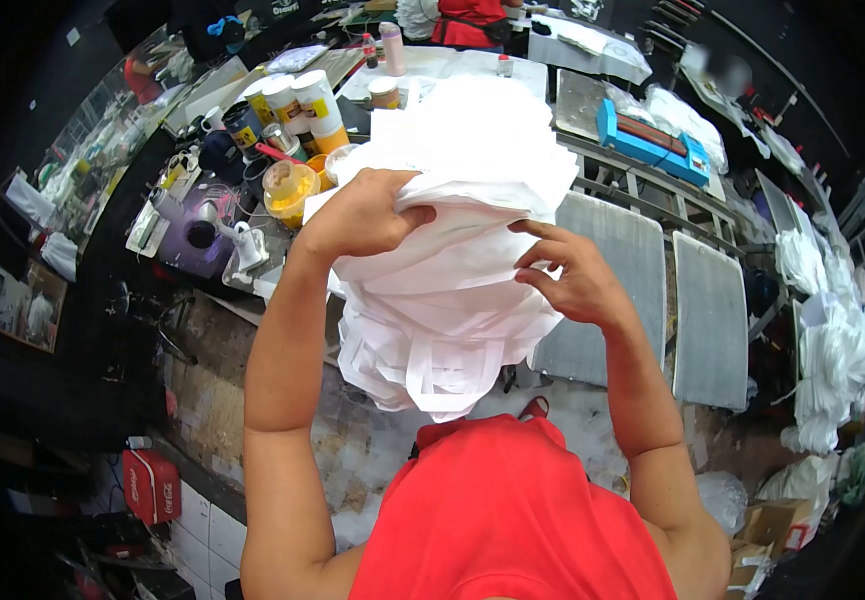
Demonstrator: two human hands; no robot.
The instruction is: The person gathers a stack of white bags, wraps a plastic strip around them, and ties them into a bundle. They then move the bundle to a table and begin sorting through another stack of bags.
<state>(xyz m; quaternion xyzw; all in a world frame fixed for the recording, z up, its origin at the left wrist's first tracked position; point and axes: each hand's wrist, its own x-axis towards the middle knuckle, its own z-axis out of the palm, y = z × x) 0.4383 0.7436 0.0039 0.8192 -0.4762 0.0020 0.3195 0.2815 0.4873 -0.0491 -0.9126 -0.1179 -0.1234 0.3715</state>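
I hold a thick stack of white cloth bags (452,290) in front of my chest, their straps hanging down toward my red shirt. My left hand (362,215) grips the top left edge of the stack, fingers curled over the cloth. My right hand (567,270) rests against the right side of the stack, with the fingertips pinching a fold of the white cloth.
Grey flat platens (712,320) stand to the right on a metal frame. Paint tubs and jars (292,100) crowd a bench at upper left. Heaps of white bags (832,350) lie at far right. A blue tool (652,140) sits behind. Another person in red (467,20) stands at the back.
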